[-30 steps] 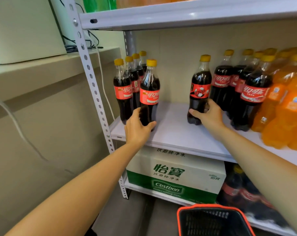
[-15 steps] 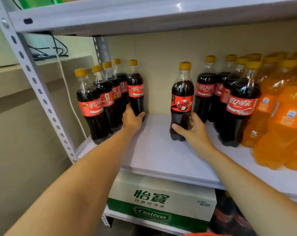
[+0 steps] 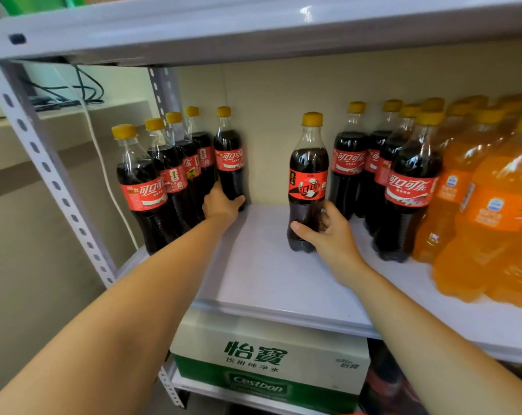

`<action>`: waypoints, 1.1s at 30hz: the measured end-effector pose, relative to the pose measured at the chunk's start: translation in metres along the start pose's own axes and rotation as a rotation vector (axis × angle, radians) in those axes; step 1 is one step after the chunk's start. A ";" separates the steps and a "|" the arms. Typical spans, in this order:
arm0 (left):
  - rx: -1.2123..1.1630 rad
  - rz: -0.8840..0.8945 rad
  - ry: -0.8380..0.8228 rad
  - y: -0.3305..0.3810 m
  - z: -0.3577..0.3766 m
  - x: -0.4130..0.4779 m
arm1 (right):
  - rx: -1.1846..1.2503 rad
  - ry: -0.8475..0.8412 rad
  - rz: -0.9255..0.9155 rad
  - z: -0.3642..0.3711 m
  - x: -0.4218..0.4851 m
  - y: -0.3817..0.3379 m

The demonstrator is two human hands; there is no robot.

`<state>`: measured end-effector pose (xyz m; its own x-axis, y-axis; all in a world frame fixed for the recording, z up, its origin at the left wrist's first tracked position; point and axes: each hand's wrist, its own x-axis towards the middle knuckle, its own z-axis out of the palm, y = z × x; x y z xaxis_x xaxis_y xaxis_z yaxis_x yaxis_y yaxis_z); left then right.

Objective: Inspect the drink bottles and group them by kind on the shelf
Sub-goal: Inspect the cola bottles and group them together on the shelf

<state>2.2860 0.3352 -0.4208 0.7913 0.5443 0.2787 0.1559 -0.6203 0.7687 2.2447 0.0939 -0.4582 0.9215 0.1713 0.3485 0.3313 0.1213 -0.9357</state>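
Though apart, two hands [image 3: 222, 205] [image 3: 328, 238], two bottles [image 3: 229, 157] [image 3: 308, 166]

You read 可口可乐 in white on the red labels of the front-right cola bottle [image 3: 409, 187] and rear-left cola bottle [image 3: 229, 158]; lone middle bottle [image 3: 308, 187] shows 可口可, partly; carton [image 3: 268, 354] below: 怡寶, 饮用纯净水, Cestbon; orange bottles [image 3: 493, 223]: print illegible.

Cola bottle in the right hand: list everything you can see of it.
The cola bottle is clear plastic with a yellow screw cap, dark drink up to the shoulder, and a red-and-black label with a ball graphic, unlike the all-red label of the bottle to its right. It stands upright on the white shelf, with bare shelf to its left. The right hand grips its lower body, thumb across the front.
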 end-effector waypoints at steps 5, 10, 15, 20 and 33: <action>-0.048 -0.091 0.034 0.007 -0.003 -0.038 | 0.003 0.001 0.018 0.001 -0.003 -0.007; -0.211 0.027 -0.052 0.029 -0.031 -0.091 | 0.013 -0.015 0.049 -0.002 -0.018 -0.025; -0.593 0.145 -0.337 0.076 -0.069 -0.154 | 0.004 -0.044 0.085 -0.013 -0.064 -0.051; -0.705 0.067 -0.548 0.109 -0.088 -0.218 | -0.047 -0.108 0.084 -0.028 -0.132 -0.084; -0.757 -0.044 -0.702 0.094 -0.076 -0.298 | 0.059 -0.218 0.295 -0.051 -0.233 -0.109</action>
<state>2.0199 0.1581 -0.3880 0.9985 -0.0454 0.0297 -0.0278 0.0426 0.9987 2.0040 -0.0093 -0.4407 0.9089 0.4104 0.0742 0.0402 0.0910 -0.9950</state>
